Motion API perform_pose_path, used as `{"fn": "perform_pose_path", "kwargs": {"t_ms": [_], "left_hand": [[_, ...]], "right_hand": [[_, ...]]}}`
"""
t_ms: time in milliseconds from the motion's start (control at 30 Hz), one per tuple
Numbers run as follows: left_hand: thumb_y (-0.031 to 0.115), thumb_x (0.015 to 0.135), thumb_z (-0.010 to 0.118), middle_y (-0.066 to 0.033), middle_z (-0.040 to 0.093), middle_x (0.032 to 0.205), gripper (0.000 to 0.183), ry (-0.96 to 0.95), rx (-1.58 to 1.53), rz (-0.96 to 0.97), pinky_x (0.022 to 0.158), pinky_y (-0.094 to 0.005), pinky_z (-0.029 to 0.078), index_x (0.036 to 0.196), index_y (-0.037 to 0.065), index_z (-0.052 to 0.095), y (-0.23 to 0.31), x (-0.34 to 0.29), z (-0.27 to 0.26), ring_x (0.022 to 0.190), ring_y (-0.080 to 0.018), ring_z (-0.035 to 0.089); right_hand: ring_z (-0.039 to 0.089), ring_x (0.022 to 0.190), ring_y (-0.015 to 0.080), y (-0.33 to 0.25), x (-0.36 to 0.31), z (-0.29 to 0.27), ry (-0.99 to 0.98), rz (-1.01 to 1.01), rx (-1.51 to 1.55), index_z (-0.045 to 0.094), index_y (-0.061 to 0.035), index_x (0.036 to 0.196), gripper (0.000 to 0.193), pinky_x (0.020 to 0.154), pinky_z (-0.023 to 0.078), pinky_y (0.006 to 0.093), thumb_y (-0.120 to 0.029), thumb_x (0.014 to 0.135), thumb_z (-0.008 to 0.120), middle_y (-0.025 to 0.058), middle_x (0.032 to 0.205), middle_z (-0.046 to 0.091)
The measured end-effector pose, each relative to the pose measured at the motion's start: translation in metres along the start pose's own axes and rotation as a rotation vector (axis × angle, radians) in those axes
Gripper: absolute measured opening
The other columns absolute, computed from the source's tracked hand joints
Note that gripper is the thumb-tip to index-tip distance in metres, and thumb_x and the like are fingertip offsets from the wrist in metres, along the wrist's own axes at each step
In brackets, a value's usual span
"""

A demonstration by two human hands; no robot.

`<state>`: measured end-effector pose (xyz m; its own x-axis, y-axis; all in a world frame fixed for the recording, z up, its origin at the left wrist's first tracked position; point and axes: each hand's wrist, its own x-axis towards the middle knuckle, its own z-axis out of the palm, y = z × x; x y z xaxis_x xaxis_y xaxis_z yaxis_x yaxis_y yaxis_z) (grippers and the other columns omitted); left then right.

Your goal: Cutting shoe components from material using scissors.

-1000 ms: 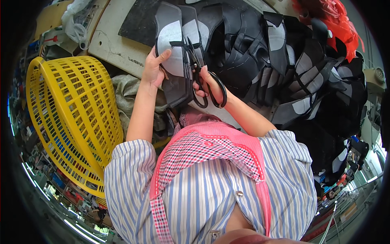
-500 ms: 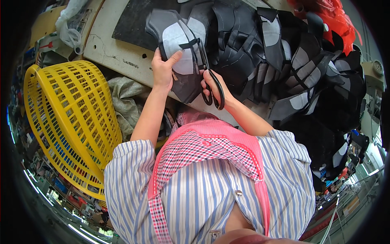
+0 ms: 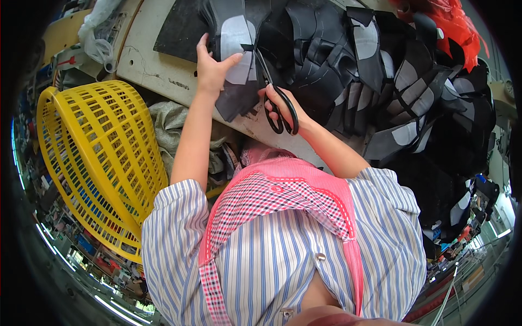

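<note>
My left hand grips a stack of dark sheet-like pieces by its left edge, thumb lying across the front. The top piece bears a pale grey-white patch, with a small black strip at its right side. In my right hand is a pair of scissors with black handles, fingers through the loops. Their blades point up and away, along the right edge of the held pieces, close to the black strip. Whether the blades touch it I cannot tell.
Many black cut pieces, some with pale patches, are heaped across the worktable to the right. A red plastic bag lies at the far right. A yellow basket stands tilted at left, beside a crumpled grey sack.
The held pieces and my left hand have moved up and away, and the thumb now sits lower on the patch. The scissors have shifted slightly left and now tilt more.
</note>
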<state>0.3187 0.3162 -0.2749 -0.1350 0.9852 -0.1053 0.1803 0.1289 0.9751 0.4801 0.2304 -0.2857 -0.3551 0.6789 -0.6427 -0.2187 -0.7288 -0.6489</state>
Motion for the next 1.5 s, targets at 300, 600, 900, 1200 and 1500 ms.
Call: {"fn": "perform_pose_path", "kwargs": {"t_ms": [300, 600, 900, 1200, 1500], "left_hand": [[0.005, 0.079, 0.048, -0.0075, 0.055, 0.100, 0.033, -0.228, -0.820, -0.480, 0.081, -0.0308, 0.042, 0.111, 0.002, 0.042, -0.022, 0.009, -0.050, 0.091, -0.0186, 0.054], [0.011, 0.079, 0.049, -0.0082, 0.050, 0.111, 0.041, -0.161, -0.998, -0.452, 0.088, -0.0326, 0.036, 0.118, 0.003, 0.039, -0.031, -0.006, -0.063, 0.101, -0.0207, 0.048], [0.012, 0.078, 0.052, -0.0076, 0.051, 0.110, 0.041, -0.090, -0.916, -0.377, 0.089, -0.0334, 0.035, 0.117, 0.003, 0.040, -0.020, -0.013, -0.067, 0.102, -0.0202, 0.047], [0.006, 0.076, 0.052, -0.0074, 0.054, 0.100, 0.037, 0.061, -0.875, -0.344, 0.084, -0.0350, 0.039, 0.112, 0.004, 0.042, -0.004, 0.005, -0.075, 0.094, -0.0215, 0.051], [0.029, 0.065, 0.067, -0.0174, 0.047, 0.107, 0.054, 0.370, 0.821, 0.343, 0.088, -0.0382, 0.032, 0.108, 0.003, 0.047, -0.020, 0.038, -0.085, 0.102, -0.0297, 0.042]], "right_hand": [[0.034, 0.050, 0.0024, -0.011, -0.005, -0.006, -0.224, -0.002, -0.054, 0.046, 0.0009, 0.103, 0.054, 0.045, 0.030, 0.0158, -0.049, 0.082, 0.041, -0.0040, 0.063, 0.039], [0.040, 0.051, 0.0037, -0.013, 0.017, 0.014, -0.399, -0.029, 0.136, 0.050, -0.0073, 0.095, 0.052, 0.044, 0.027, 0.0153, -0.055, 0.082, 0.034, -0.0029, 0.062, 0.045], [0.033, 0.051, 0.0045, -0.010, 0.026, 0.028, -0.327, -0.134, 0.039, 0.045, -0.0046, 0.095, 0.048, 0.046, 0.028, 0.0166, -0.051, 0.081, 0.042, -0.0026, 0.063, 0.038], [0.037, 0.049, 0.0066, -0.009, 0.025, 0.027, 0.067, -0.331, -0.278, 0.051, -0.0025, 0.080, 0.043, 0.044, 0.031, 0.0216, -0.045, 0.079, 0.049, -0.0027, 0.055, 0.041], [0.036, 0.042, 0.0031, -0.049, 0.026, 0.011, 0.168, -0.380, -0.034, 0.049, 0.0006, 0.097, 0.039, 0.039, 0.029, 0.0160, -0.036, 0.085, 0.044, -0.0025, 0.057, 0.041]]}}
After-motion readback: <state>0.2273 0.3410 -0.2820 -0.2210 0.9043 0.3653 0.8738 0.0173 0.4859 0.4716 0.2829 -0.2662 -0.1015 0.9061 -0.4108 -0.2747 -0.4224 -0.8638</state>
